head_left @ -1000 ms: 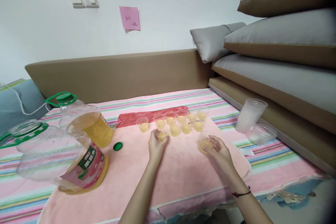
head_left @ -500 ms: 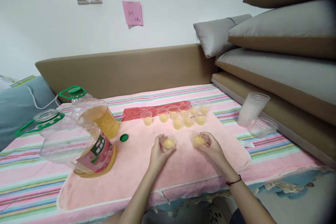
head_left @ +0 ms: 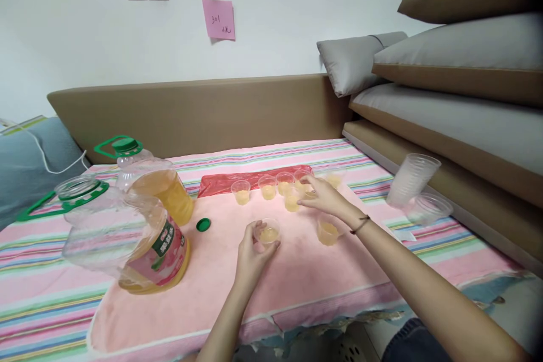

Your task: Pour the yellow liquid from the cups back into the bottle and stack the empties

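My left hand point(head_left: 254, 251) is closed around a small clear plastic cup point(head_left: 268, 234) of pale yellow juice on the pink mat. My right hand point(head_left: 322, 195) reaches into the back group of cups, its thumb and fingers curved about a juice cup point(head_left: 309, 193) that it mostly covers. Just left of that hand stands another filled cup point(head_left: 292, 200). Below the right wrist, a filled cup point(head_left: 328, 232) stands on its own, untouched. Further left in the back row are a cup point(head_left: 242, 193) and a second one point(head_left: 267, 188), both with juice.
On the left stand an open juice jug point(head_left: 156, 257) and a capped jug point(head_left: 169, 192), both green-handled. A green cap point(head_left: 203, 224) lies on the pink mat point(head_left: 203, 294). Stacked clear cups point(head_left: 411, 181) lean at right beside cushions point(head_left: 458, 107). Red plastic point(head_left: 220, 184) lies behind the cups.
My right hand has let go of the near right cup and moved forward to the back group. My left hand stays on its cup. The view has shifted slightly.
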Tool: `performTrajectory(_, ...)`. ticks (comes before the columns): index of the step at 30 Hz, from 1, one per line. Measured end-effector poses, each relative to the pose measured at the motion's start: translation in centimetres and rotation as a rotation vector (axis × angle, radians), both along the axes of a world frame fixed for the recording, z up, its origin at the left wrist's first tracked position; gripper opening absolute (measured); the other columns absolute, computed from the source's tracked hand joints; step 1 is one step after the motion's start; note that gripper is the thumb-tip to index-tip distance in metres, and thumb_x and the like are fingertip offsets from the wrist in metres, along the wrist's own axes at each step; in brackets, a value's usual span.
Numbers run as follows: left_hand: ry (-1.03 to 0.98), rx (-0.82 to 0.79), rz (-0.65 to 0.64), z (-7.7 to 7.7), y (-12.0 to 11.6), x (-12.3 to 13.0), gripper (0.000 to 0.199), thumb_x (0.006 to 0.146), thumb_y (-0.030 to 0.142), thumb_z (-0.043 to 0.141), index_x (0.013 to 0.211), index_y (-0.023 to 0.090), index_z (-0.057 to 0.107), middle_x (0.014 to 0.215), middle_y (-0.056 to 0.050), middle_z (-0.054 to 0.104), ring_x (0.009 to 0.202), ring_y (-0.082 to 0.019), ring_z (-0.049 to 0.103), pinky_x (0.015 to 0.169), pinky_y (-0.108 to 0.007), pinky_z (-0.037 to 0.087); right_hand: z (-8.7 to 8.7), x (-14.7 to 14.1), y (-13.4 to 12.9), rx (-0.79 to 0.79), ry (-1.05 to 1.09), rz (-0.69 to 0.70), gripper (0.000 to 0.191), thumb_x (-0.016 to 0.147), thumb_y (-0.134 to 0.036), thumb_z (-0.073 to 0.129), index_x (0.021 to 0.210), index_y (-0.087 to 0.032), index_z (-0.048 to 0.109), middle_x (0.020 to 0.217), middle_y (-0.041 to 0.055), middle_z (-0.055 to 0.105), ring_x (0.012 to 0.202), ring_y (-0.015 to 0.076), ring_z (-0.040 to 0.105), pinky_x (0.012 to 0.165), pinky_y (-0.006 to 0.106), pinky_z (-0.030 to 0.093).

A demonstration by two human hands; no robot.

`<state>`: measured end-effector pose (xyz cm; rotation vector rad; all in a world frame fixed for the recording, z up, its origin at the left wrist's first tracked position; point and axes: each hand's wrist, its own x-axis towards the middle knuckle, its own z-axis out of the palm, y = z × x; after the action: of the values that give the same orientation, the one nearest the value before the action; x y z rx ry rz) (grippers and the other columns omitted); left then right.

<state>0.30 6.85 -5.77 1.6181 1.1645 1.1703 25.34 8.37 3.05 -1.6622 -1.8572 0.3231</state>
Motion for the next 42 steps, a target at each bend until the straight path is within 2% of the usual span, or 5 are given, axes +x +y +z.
performTrajectory(11, 0.037, 0.065, 0.051, 1.1, -0.1, -2.1, 0.052, 0.066, 0.028, 0.076, 0.113, 0.022, 0.054, 0.119, -0.009, 0.067, 0.115, -0.027, 0.062, 0.099, -0.042, 0.048, -1.6, -2.3, 4.3, -0.036, -0.216, -0.052, 0.044, 0.057, -0.024, 0.075, 0.093, -0.019, 0.050, 0.095, 0.0105, 0.062, 0.094, 0.0310, 0.053, 0.078, 0.038, 0.041)
performTrajectory(20, -0.001, 0.062, 0.068, 1.4, -0.2, -2.5, 0.053, 0.066, 0.029, 0.076, 0.113, 0.023, 0.054, 0.118, -0.009, 0.067, 0.113, -0.026, 0.062, 0.099, -0.042, 0.047, 0.5, -3.6, -0.2, -0.054, -0.171, 0.065, 0.053, 0.055, -0.023, 0.073, 0.103, -0.022, 0.048, 0.100, 0.0068, 0.062, 0.101, 0.0281, 0.051, 0.079, 0.035, 0.043)
performTrajectory(33, 0.011, 0.115, 0.055, 1.2, -0.3, -2.9, 0.052, 0.066, 0.030, 0.077, 0.112, 0.022, 0.053, 0.117, -0.009, 0.067, 0.112, -0.025, 0.063, 0.099, -0.042, 0.048, -1.0, -3.5, -5.5, 0.023, 0.051, 0.055, 0.082, 0.056, -0.041, 0.084, 0.130, -0.024, 0.051, 0.126, 0.0105, 0.060, 0.122, 0.0322, 0.050, 0.103, 0.047, 0.038)
performTrajectory(38, 0.008, 0.116, 0.045, 1.0, 0.0, -3.0, 0.053, 0.066, 0.032, 0.077, 0.112, 0.022, 0.053, 0.116, -0.009, 0.066, 0.111, -0.025, 0.063, 0.098, -0.041, 0.047, -4.4, 1.7, -8.9, 0.201, 0.571, -0.343, 0.069, 0.071, -0.053, 0.073, 0.130, -0.025, 0.050, 0.139, 0.0125, 0.055, 0.132, 0.0281, 0.048, 0.112, 0.048, 0.033)
performTrajectory(42, -0.022, 0.093, 0.043, 0.7, 0.1, -2.9, 0.053, 0.064, 0.033, 0.078, 0.109, 0.022, 0.053, 0.110, -0.007, 0.066, 0.106, -0.024, 0.064, 0.095, -0.040, 0.049, -9.2, 3.1, -9.9, -0.038, 0.892, -0.357, 0.086, 0.044, -0.043, 0.090, 0.121, -0.025, 0.056, 0.142, 0.0140, 0.054, 0.134, 0.0324, 0.047, 0.109, 0.052, 0.039)
